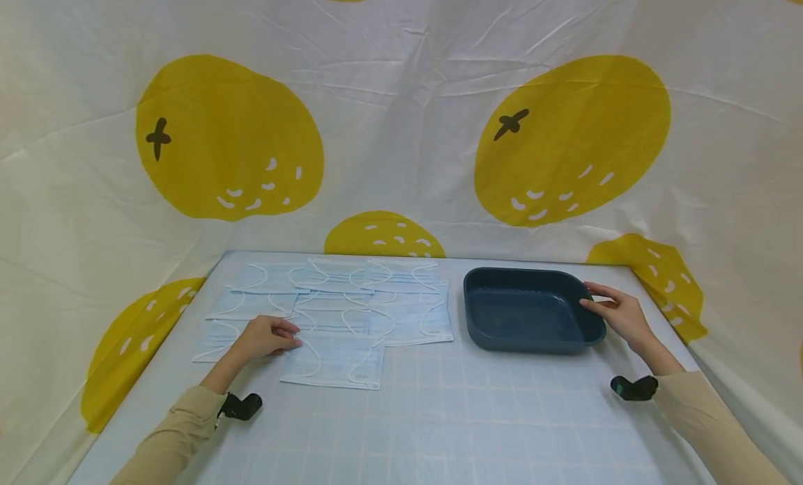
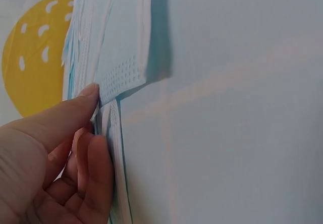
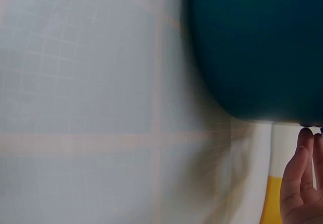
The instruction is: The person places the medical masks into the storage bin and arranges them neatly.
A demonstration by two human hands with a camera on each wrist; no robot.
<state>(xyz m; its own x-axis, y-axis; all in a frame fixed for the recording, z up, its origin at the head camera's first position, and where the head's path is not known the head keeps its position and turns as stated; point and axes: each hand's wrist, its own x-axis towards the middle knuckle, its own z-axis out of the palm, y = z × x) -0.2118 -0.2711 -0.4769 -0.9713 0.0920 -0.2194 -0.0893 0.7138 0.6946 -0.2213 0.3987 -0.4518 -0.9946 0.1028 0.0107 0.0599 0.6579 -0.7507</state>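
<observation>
Light blue disposable face masks with white ear loops lie overlapping in rows on the left half of the table. My left hand [image 1: 266, 337] is at the left edge of the nearest face mask [image 1: 335, 363]. In the left wrist view the thumb lies on top of that mask's edge [image 2: 121, 57], with curled fingers under it, pinching it. On the right sits a dark blue, deep rectangular tray [image 1: 523, 318] with nothing in it. My right hand [image 1: 621, 318] grips its right rim, thumb over the inner side. In the right wrist view fingertips meet the tray's wall [image 3: 262, 47].
A pale blue checked cloth [image 1: 439, 429] covers the table. Behind it hangs a white curtain [image 1: 401, 143] printed with yellow fruit, close to the table's back and side edges. A black wrist camera [image 1: 241, 405] sits on each sleeve cuff.
</observation>
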